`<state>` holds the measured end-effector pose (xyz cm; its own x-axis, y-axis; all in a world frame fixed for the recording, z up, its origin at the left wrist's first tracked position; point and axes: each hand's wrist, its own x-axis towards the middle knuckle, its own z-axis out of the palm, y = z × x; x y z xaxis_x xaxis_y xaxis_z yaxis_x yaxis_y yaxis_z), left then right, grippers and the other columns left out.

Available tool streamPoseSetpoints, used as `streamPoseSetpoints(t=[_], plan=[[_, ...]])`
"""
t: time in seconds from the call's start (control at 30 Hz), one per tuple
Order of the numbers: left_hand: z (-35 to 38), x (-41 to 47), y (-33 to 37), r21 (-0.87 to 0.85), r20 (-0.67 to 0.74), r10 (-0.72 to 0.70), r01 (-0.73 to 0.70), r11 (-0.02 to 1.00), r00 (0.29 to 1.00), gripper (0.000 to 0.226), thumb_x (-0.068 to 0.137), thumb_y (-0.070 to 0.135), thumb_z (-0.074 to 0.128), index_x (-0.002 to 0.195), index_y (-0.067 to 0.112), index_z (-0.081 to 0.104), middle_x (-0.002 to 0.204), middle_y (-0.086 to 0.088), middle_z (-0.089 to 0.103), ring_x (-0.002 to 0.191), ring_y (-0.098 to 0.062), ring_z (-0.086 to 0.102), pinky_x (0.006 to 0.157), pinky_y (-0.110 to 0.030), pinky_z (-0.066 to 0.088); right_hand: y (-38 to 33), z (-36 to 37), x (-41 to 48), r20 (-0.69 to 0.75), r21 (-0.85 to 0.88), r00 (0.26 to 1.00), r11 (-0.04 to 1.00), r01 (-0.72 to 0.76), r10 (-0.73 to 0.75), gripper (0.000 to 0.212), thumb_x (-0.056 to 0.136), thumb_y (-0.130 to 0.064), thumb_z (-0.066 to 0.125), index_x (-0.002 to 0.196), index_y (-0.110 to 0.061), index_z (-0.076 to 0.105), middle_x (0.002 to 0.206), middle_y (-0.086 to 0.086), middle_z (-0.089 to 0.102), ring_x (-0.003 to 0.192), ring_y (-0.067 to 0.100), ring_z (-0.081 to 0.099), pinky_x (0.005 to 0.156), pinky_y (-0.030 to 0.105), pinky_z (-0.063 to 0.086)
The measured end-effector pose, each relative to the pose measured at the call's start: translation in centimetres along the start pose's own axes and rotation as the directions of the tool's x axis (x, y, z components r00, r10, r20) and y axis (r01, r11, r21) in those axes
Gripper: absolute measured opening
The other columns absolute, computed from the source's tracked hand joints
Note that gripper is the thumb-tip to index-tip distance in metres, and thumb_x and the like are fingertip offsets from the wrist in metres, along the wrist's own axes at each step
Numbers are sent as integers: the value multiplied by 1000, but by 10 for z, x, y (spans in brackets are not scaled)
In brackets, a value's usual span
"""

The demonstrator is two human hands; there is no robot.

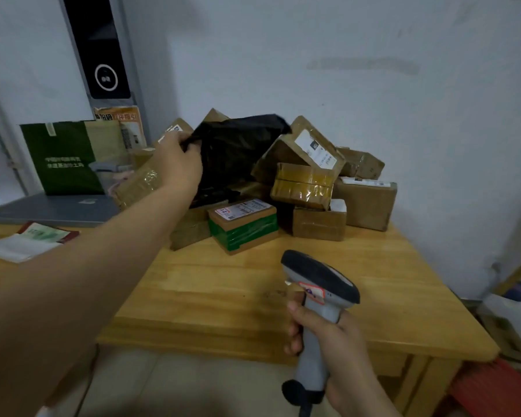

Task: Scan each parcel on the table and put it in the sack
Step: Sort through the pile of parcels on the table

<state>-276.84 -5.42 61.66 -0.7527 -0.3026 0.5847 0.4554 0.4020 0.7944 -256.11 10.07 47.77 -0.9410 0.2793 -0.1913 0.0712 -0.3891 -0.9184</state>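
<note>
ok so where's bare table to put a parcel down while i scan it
The near half of the table is bare, from the green-taped box forward to the front edge, and right to the corner beyond the scanner. The back is crowded: the parcel pile runs to the wall. To the left lie a laptop and papers.

A closed grey laptop (51,210) lies left of my left hand (178,164), with a green bag (63,158) standing behind it. Nearer me, some white and green papers (27,240). Above that hand, a black panel (100,46) and an orange notice (127,124). Something red (500,386) sits right of my right hand (328,341).
</note>
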Motion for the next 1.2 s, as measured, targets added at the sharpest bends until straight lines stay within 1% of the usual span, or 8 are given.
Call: streamPoseSetpoints(t=[0.2,0.4,0.5,0.63,0.77,0.87,1.03,1.2], plan=[[-69,-148,-48,63,334,403,-447,892,852,36,81,-5,62,109,18,66,100,8,60,89,-9,56,72,-7,41,2,-18,-32,-135,62,985,991,115,-106,9,82,-4,68,90,-1,67,53,9,56,41,17,49,42,27,46],[-96,-233,-132,97,736,380,-643,759,560,52,78,16,45,128,17,61,101,-4,60,91,-11,49,74,-20,48,15,-33,-59,-117,23,984,990,137,-134,7,82,-2,67,88,0,66,54,10,55,43,18,47,45,28,45],[-97,-230,-127,105,695,431,-675,730,575,44,79,21,48,115,12,70,98,-6,61,89,-19,54,68,-34,53,16,-31,-63,-71,-44,989,991,126,-129,4,82,-3,68,85,-1,66,56,11,56,45,19,48,50,31,45],[-94,-227,-105,147,630,436,-650,746,643,45,80,41,47,110,21,74,128,-8,56,123,-19,40,88,-37,32,15,-23,-60,1,-173,993,978,117,-119,9,84,-7,69,88,-1,65,57,11,59,47,20,52,53,34,47],[-78,-222,-74,214,654,166,-391,895,738,94,75,88,11,133,30,57,152,6,36,139,-4,25,107,-26,15,14,-16,-54,32,-232,995,968,100,-95,14,84,-10,70,90,0,63,58,11,59,46,20,52,52,33,48],[-64,-216,-63,333,768,-22,-369,867,640,101,67,89,9,150,36,30,154,12,30,142,-13,27,112,-37,29,11,-16,-51,22,-223,994,969,111,-108,14,85,-12,69,92,-1,63,57,11,59,46,21,53,53,34,50],[-48,-210,-70,305,863,27,-562,769,504,57,89,63,27,117,25,60,114,1,58,110,-23,55,86,-39,49,8,-22,-49,-10,-218,992,969,118,-123,14,85,-12,68,93,-1,65,54,10,59,44,20,53,53,35,50],[-26,-156,-54,501,583,13,-373,781,812,27,95,24,54,115,11,66,115,-12,61,105,-29,58,85,-39,48,10,-22,-50,3,-218,997,973,78,-79,13,85,-12,69,89,0,64,55,12,59,43,19,53,48,31,50]])
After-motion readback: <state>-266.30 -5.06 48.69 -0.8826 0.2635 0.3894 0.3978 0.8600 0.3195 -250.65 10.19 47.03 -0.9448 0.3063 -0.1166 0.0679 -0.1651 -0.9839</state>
